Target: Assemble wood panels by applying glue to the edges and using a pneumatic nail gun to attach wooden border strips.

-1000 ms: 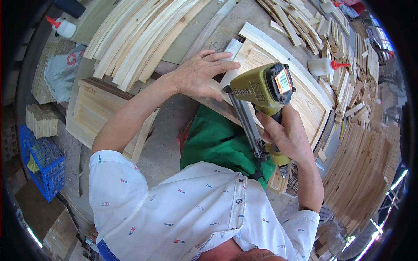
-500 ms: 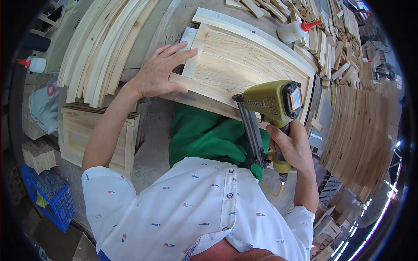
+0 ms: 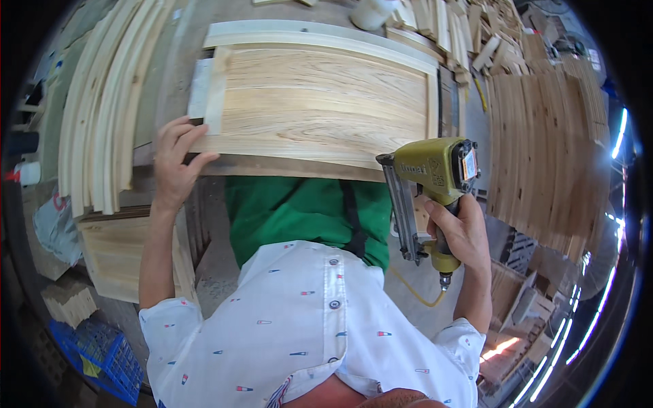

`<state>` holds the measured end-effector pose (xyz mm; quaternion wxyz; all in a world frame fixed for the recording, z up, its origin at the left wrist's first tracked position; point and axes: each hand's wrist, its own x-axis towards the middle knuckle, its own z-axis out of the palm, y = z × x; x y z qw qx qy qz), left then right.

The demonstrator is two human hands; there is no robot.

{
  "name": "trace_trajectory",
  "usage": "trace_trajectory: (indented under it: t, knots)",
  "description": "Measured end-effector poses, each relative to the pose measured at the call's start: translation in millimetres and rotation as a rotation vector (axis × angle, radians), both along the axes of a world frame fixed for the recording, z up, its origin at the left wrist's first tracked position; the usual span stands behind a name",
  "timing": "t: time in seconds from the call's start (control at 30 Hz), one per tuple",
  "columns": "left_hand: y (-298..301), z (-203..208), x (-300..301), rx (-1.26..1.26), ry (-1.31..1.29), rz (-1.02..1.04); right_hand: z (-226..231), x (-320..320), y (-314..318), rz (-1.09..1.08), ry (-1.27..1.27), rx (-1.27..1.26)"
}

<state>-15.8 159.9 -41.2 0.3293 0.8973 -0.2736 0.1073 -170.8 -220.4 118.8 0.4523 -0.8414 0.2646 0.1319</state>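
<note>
A pale wooden framed panel [image 3: 320, 88] lies flat on the workbench before me. My left hand [image 3: 177, 160] rests at its near left corner, thumb apart from the fingers and touching the end of the near rail. The fingertips are partly hidden by the frame. In my right hand [image 3: 464, 234] is an olive-green pneumatic nail gun [image 3: 430, 165], gripped by its handle. Its nose sits at the near right part of the panel; whether it touches the wood I cannot tell. A yellow air hose [image 3: 425, 300] hangs from the handle's lower end.
Long wooden strips [image 3: 109, 102] are stacked on the left. A tall stack of boards [image 3: 537, 156] stands at the right, with loose offcuts [image 3: 469, 34] behind it. A white glue bottle [image 3: 372, 13] is at the back. A blue crate [image 3: 98, 353] sits low at the left.
My view has turned, so the panel sits further left and more level. My left hand has drawn in to the panel's near left corner. The nail gun stays in my right hand.
</note>
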Motion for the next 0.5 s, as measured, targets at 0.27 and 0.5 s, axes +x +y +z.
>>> trace_trajectory:
  t: [0.27,0.5]
  knots:
    - [-2.3,-3.4,-3.3,0.048,0.023,0.024,-15.6,-8.3,-16.6,-0.047,0.020,0.055]
    - [-6.1,3.8,-3.3,0.050,0.114,0.028,-15.8,-7.8,-28.0,0.124,0.041,-0.029]
